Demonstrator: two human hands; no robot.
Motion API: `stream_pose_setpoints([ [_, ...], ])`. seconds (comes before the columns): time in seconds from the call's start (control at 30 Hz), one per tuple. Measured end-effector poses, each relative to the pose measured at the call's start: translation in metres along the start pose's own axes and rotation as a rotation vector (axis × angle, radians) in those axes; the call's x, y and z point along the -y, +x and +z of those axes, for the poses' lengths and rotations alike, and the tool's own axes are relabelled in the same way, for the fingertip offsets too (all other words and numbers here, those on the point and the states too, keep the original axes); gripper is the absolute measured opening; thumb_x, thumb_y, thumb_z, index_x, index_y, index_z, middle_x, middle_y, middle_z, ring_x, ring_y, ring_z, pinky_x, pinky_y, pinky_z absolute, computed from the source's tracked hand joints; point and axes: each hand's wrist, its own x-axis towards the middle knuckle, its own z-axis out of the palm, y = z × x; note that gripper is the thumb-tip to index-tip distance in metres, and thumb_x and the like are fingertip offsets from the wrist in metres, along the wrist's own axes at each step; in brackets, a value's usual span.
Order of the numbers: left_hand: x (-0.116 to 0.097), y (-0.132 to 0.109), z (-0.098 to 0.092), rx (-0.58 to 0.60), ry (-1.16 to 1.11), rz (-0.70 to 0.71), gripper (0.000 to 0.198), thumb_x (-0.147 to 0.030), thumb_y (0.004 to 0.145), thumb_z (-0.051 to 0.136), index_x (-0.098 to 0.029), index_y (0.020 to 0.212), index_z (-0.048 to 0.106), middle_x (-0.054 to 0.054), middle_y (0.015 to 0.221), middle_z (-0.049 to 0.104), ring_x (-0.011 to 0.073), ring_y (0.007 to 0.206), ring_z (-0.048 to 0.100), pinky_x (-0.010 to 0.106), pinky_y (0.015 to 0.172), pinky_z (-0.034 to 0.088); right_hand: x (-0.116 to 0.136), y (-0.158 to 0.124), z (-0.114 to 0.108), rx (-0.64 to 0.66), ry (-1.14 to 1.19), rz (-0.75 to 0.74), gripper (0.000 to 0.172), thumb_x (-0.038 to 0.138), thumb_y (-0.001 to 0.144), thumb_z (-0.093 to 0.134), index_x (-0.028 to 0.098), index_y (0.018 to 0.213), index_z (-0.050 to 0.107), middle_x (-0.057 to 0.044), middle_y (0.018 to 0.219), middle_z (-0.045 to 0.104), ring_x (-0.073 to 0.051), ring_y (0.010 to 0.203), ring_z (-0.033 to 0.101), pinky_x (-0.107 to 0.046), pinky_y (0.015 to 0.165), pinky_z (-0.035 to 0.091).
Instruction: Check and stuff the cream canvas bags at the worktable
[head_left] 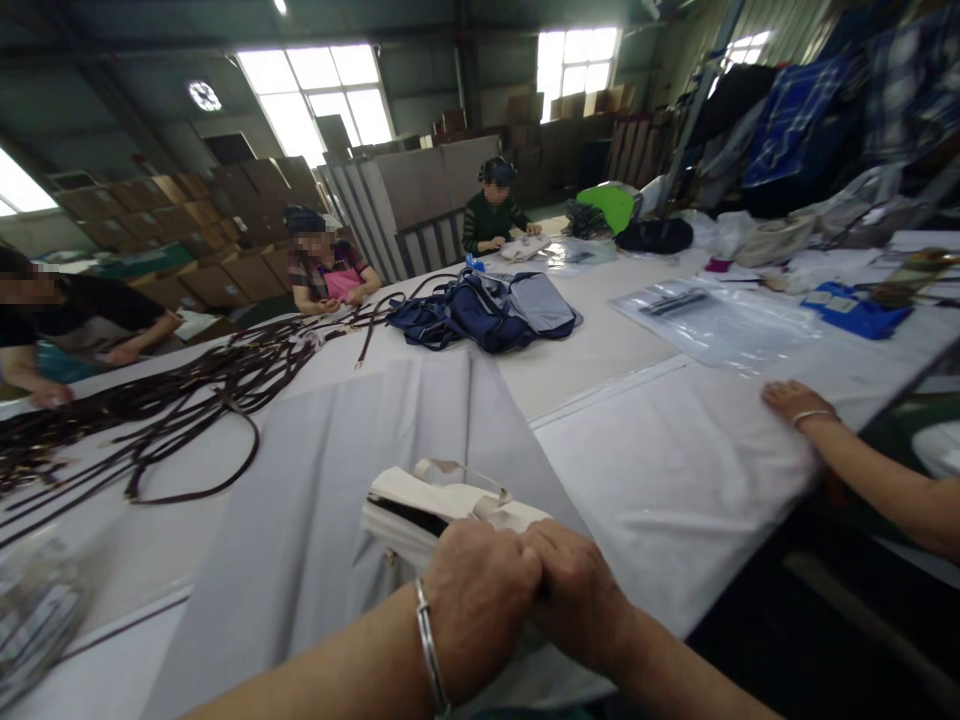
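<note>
A cream-coloured bag (409, 490) with a dark opening and a strap loop on top lies before me at the near edge of the table. My left hand (480, 590), with a silver bangle at the wrist, is closed on the bag's near side. Against it, knuckles touching, my right hand (574, 590) is closed on the same bag. Both sets of fingertips are hidden behind the hands. Under the bag spreads a grey sheet (322, 480) with soft folds.
Brown straps (202, 390) are heaped on the left. A navy bag (487, 310) lies mid-table, with clear plastic bags (720, 320) and a blue packet (855, 308) on the right. Another person's hand (799, 400) rests on the right table edge. Several co-workers sit across the table.
</note>
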Motion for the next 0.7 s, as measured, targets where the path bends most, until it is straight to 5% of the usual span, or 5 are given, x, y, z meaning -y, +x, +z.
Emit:
stream_pose_setpoints([
  [0.13, -0.004, -0.001, 0.005, -0.15, 0.061, 0.077, 0.015, -0.018, 0.094, 0.051, -0.015, 0.09, 0.065, 0.01, 0.1, 0.066, 0.0301, 0.095, 0.062, 0.051, 0.086, 0.054, -0.007, -0.002, -0.003, -0.027, -0.031, -0.073, 0.019, 0.026, 0.097, 0.048, 0.022, 0.08, 0.056, -0.003, 0.07, 0.063, -0.018, 0.064, 0.057, -0.031, 0.061, 0.039],
  [0.3, 0.013, 0.001, 0.011, -0.137, 0.017, 0.082, 0.01, -0.017, 0.089, 0.054, -0.016, 0.084, 0.063, 0.011, 0.093, 0.062, 0.0295, 0.087, 0.057, 0.048, 0.073, 0.057, -0.015, -0.013, -0.019, 0.08, -0.216, -0.075, 0.023, 0.027, 0.1, 0.05, 0.022, 0.077, 0.053, 0.0, 0.068, 0.058, -0.016, 0.061, 0.054, -0.032, 0.059, 0.033],
  [0.47, 0.019, 0.001, 0.01, -0.299, -0.119, 0.14, 0.01, -0.015, 0.084, 0.055, -0.016, 0.077, 0.062, 0.009, 0.093, 0.063, 0.0257, 0.088, 0.056, 0.045, 0.081, 0.055, -0.025, -0.019, -0.037, 0.183, -0.232, -0.053, 0.028, 0.024, 0.099, 0.05, 0.023, 0.071, 0.048, 0.003, 0.061, 0.054, -0.012, 0.054, 0.053, -0.031, 0.055, 0.03],
  [0.57, 0.058, -0.005, 0.014, -0.43, -0.198, 0.058, 0.015, -0.012, 0.084, 0.051, -0.015, 0.079, 0.065, 0.01, 0.104, 0.066, 0.0251, 0.097, 0.058, 0.046, 0.093, 0.051, -0.047, -0.027, -0.06, 0.147, -0.276, -0.093, 0.03, 0.022, 0.099, 0.049, 0.022, 0.069, 0.049, 0.003, 0.059, 0.052, -0.012, 0.053, 0.051, -0.03, 0.056, 0.032],
  [0.7, 0.146, -0.016, 0.036, -0.472, -0.299, -0.295, 0.022, -0.015, 0.084, 0.051, -0.015, 0.068, 0.065, 0.01, 0.09, 0.07, 0.0215, 0.085, 0.063, 0.039, 0.09, 0.052, -0.091, -0.052, -0.083, 0.08, -0.311, -0.097, 0.027, 0.022, 0.099, 0.051, 0.022, 0.073, 0.057, 0.002, 0.061, 0.056, -0.012, 0.056, 0.055, -0.028, 0.059, 0.038],
])
